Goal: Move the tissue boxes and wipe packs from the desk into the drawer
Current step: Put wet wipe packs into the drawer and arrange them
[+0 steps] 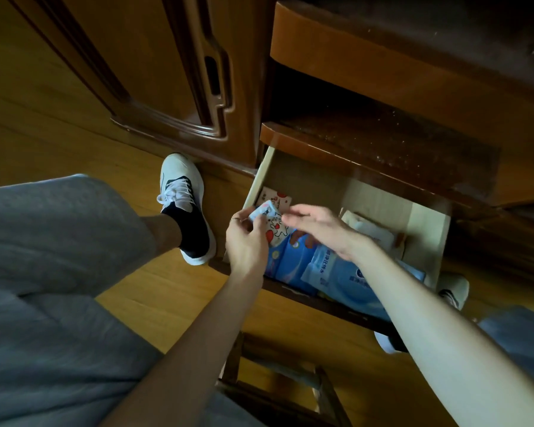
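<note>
The open drawer [429, 229] has pale wooden walls and sticks out below the dark desk. My left hand [245, 241] grips a small white pack with red and blue cartoon print [273, 224] at the drawer's left side. Just above that pack hovers my right hand [318, 226], fingers spread and blurred, touching or nearly touching its top. Under the hands lie a blue pack with printed figures [290, 260] and a light-blue wipe pack with writing [336, 272]. A white printed box [275, 198] rests in the far left corner, and a cream pack [370, 228] lies at the right.
A carved brown cabinet door [154, 72] stands left of the drawer. Two dark shelves [383, 143] overhang the drawer. My grey-trousered legs and white shoes [185, 204] flank it on the wood floor. A wooden stool frame [278, 380] sits below between my arms.
</note>
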Demonstrator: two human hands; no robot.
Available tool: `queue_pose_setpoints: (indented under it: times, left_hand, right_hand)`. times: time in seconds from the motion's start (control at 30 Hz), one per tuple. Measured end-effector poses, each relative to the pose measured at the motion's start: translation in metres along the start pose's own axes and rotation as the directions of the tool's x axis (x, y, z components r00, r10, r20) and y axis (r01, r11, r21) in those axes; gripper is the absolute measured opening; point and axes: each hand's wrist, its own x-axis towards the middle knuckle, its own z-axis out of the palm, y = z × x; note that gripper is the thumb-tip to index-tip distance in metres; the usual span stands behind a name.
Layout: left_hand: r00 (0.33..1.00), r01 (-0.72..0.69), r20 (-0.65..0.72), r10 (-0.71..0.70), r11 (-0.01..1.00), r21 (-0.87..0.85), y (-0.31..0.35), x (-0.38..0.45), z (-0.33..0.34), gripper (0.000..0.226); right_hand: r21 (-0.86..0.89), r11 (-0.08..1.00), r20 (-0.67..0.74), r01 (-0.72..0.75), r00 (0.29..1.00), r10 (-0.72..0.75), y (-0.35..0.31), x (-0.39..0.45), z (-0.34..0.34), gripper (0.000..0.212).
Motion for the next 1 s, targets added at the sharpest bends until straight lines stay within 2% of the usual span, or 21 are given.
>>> queue_pose_setpoints:
  times: [0.07,0.13,0.2,0.23,0.3,0.4,0.5,0.67,0.87,0.93,1.0]
  left_hand:
    - [0.998,-0.031,0.064,0.030,0.999,0.020,-0.003,-0.003,0.001,0.019]
    - [0.991,-0.102,0.089,0.095,0.992,0.077,-0.004,-0.006,0.001,0.025]
    - [0.986,-0.160,0.065,0.153,0.978,0.133,-0.005,-0.009,0.000,0.029]
    - [0.987,-0.161,0.051,0.155,0.977,0.140,-0.004,-0.010,0.000,0.030]
    - [0.988,-0.152,0.038,0.148,0.977,0.152,-0.002,-0.010,0.001,0.026]
    - [0.988,-0.150,0.057,0.142,0.972,0.179,-0.004,-0.006,0.003,0.021]
    - [0.993,-0.102,0.072,0.089,0.974,0.202,-0.009,-0.003,0.007,0.019]
    - [0.992,-0.100,0.093,0.081,0.969,0.227,-0.013,-0.002,0.011,0.020]
    - [0.975,-0.180,0.188,0.122,0.925,0.335,-0.019,-0.009,0.021,0.014]
    - [0.954,-0.229,0.275,0.118,0.878,0.420,-0.025,-0.012,0.026,0.017]
    - [0.922,-0.301,0.372,0.107,0.802,0.516,-0.033,-0.016,0.031,0.024]
  right_hand:
    - [-0.018,1.000,-0.032,0.013,0.999,-0.013,0.006,-0.003,0.002,0.024]
    - [0.010,1.000,-0.173,0.029,0.985,-0.026,0.008,0.002,-0.006,0.024]
    - [-0.009,0.999,-0.346,0.046,0.937,-0.046,0.009,0.011,-0.022,0.020]
    - [-0.070,0.997,-0.422,0.028,0.905,-0.055,0.010,0.017,-0.033,0.021]
    - [-0.222,0.968,-0.500,-0.115,0.866,-0.012,0.015,0.028,-0.050,0.022]
    - [-0.377,0.880,-0.425,-0.290,0.898,0.114,0.026,0.044,-0.054,0.023]
    - [-0.477,0.816,-0.429,-0.326,0.897,0.108,0.028,0.057,-0.039,0.030]
    - [-0.377,0.865,-0.455,-0.332,0.880,0.140,0.030,0.064,-0.022,0.056]
    - [-0.239,0.942,-0.427,-0.238,0.896,0.118,0.033,0.022,-0.058,0.049]
    - [-0.315,0.918,-0.427,-0.241,0.900,0.090,0.040,-0.007,-0.078,0.051]
    - [-0.385,0.886,-0.340,-0.257,0.932,0.122,0.054,-0.040,-0.092,0.060]
